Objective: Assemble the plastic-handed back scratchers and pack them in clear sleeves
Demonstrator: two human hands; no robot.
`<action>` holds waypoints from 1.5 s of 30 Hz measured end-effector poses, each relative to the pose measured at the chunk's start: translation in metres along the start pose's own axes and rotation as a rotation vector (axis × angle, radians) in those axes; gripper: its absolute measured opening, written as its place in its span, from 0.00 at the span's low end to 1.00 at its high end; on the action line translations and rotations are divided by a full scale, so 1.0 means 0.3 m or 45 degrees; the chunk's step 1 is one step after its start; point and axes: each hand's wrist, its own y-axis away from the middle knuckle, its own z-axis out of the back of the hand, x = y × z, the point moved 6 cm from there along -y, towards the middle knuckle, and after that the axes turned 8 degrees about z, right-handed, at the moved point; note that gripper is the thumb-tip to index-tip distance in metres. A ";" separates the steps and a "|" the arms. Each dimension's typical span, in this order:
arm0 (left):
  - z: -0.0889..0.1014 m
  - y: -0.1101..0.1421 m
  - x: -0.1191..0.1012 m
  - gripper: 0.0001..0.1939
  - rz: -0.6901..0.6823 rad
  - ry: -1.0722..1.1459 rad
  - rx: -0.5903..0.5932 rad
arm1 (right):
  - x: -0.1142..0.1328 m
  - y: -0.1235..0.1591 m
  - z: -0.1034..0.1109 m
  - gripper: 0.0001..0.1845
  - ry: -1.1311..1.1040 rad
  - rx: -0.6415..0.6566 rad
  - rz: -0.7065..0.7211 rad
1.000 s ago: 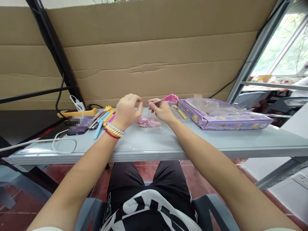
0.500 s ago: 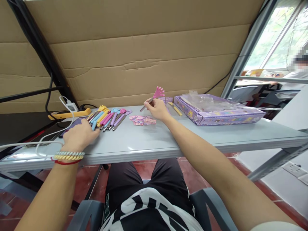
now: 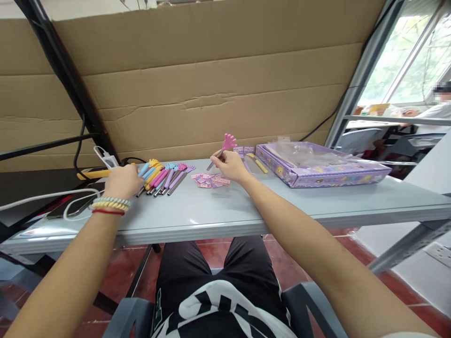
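Note:
My right hand pinches the metal rod of a pink hand-shaped back scratcher, its pink head pointing up and the rod slanting down to the left. Just below lie several small pink printed cards. My left hand is at the left end of a row of back scratchers with blue, yellow, pink and purple handles and metal rods. Its fingers are curled beside a blue handle, and their tips are mostly hidden. A yellow back scratcher lies right of my right hand, near more purple cards.
A flat purple patterned box with clear plastic on it occupies the table's right side. White cables and a yellow tool lie at the left. Cardboard stands behind the table. A person sits far right.
My left hand has lifted slightly and shifted from over the handles to their left edge. My right hand keeps the pink back scratcher, now a little lower. The view has tilted slightly.

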 end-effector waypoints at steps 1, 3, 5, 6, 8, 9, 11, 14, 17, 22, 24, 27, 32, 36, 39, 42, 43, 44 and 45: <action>-0.009 -0.030 -0.017 0.18 -0.043 -0.024 0.023 | 0.002 0.001 -0.001 0.11 -0.003 0.004 -0.001; -0.030 -0.079 -0.042 0.16 -0.093 -0.040 0.066 | 0.004 0.001 -0.002 0.11 -0.013 0.016 -0.002; -0.049 -0.109 -0.056 0.15 -0.108 -0.029 0.078 | 0.005 0.001 -0.004 0.11 -0.010 0.028 0.006; -0.055 -0.117 -0.060 0.16 -0.105 -0.019 0.071 | 0.005 0.001 -0.005 0.12 -0.003 0.031 0.011; -0.063 -0.120 -0.062 0.16 -0.089 0.002 0.051 | 0.004 0.001 -0.005 0.12 0.013 0.030 0.023; -0.066 -0.118 -0.062 0.17 -0.083 0.013 0.046 | 0.003 0.001 -0.006 0.12 0.018 0.030 0.028; -0.068 -0.111 -0.059 0.18 -0.058 0.038 0.048 | 0.003 0.001 -0.006 0.12 0.021 0.030 0.035; -0.060 -0.095 -0.056 0.19 -0.029 0.080 0.056 | 0.005 0.001 -0.006 0.11 0.015 0.031 0.043; -0.040 -0.077 -0.060 0.20 -0.033 0.097 0.051 | 0.006 0.002 -0.003 0.11 0.005 0.027 0.044; 0.002 -0.074 -0.083 0.20 -0.057 0.097 -0.010 | -0.003 0.003 -0.003 0.11 -0.008 0.015 0.026; 0.017 -0.086 -0.105 0.20 -0.071 0.137 -0.033 | -0.011 0.003 -0.003 0.11 -0.016 0.003 0.012; 0.038 -0.112 -0.165 0.19 -0.162 0.266 -0.076 | -0.020 0.001 0.000 0.13 -0.046 -0.028 -0.005; 0.019 -0.159 -0.241 0.20 -0.223 0.442 -0.096 | -0.021 0.000 0.014 0.16 -0.066 -0.070 -0.040; -0.041 -0.182 -0.223 0.20 -0.195 0.394 -0.007 | -0.012 0.002 0.015 0.17 -0.032 -0.050 -0.027; -0.070 -0.185 -0.191 0.19 -0.199 0.306 0.089 | -0.005 0.004 0.012 0.17 0.004 -0.029 0.008; -0.076 -0.186 -0.157 0.18 -0.142 0.226 0.137 | -0.003 0.005 0.008 0.16 0.031 -0.010 0.021; -0.080 -0.184 -0.152 0.16 -0.130 0.204 0.171 | -0.003 0.005 0.007 0.16 0.036 -0.007 0.023; -0.087 -0.181 -0.148 0.14 -0.122 0.189 0.214 | -0.003 0.005 0.006 0.16 0.039 -0.005 0.025; -0.090 -0.176 -0.149 0.12 -0.129 0.205 0.231 | -0.002 0.006 0.005 0.16 0.042 -0.003 0.026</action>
